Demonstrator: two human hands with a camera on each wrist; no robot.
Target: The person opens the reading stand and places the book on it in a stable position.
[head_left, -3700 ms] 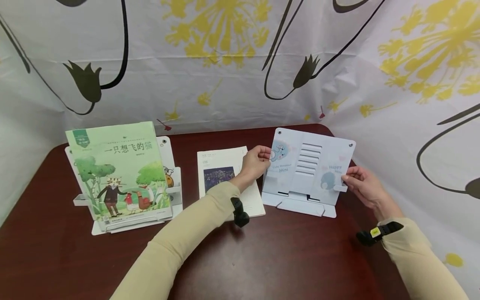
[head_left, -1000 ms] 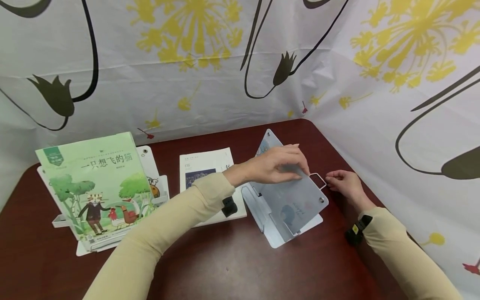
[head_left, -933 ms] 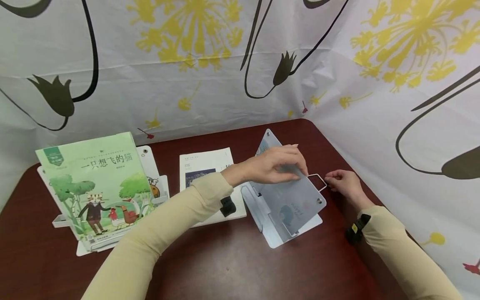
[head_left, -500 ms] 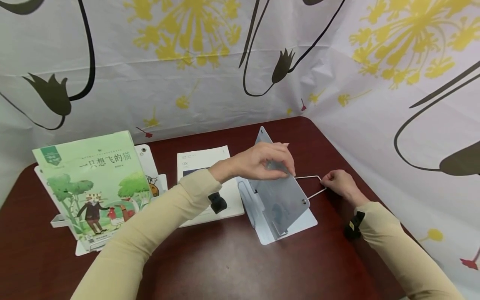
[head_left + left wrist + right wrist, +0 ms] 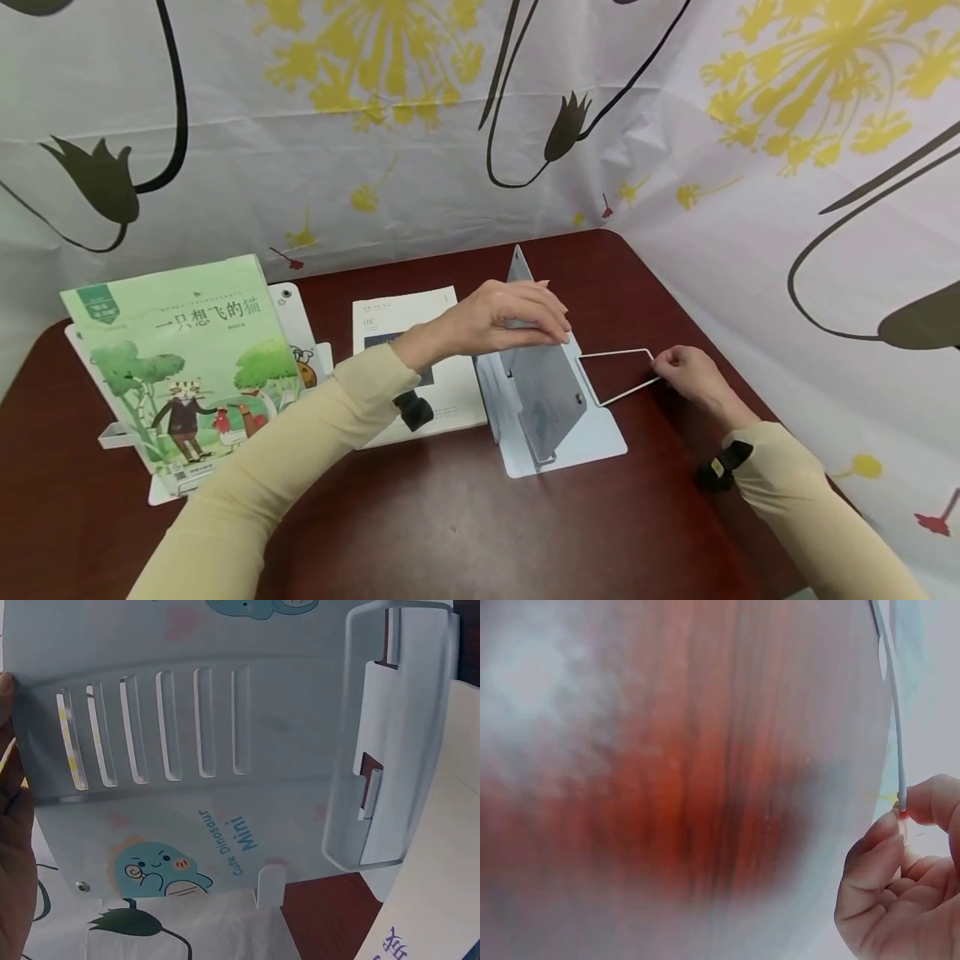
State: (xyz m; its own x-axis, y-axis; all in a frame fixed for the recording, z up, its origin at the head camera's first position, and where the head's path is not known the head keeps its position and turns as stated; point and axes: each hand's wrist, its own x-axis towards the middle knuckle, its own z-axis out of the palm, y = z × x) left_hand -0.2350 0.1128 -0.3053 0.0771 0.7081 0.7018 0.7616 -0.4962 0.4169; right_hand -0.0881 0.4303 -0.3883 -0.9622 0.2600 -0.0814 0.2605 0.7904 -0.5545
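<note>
A pale blue-grey metal book stand with cartoon dinosaur prints stands turned sideways on the table. My left hand grips the top edge of its raised panel. In the left wrist view, the panel shows several slots, and parts of the left hand lie along its edge. A white wire support leg reaches out to the right behind the panel. The right hand pinches its far end between thumb and fingers. Close up in the right wrist view, the wire meets the pinching fingertips.
At left, a green picture book leans on another white book stand. A white-covered book lies flat beside the gripped stand. Patterned cloth hangs behind and to the right of the dark red table.
The stand has turned sideways. My left hand went from its side edge to the top edge, and the right hand from the side clip to the wire leg, which has swung out from the panel.
</note>
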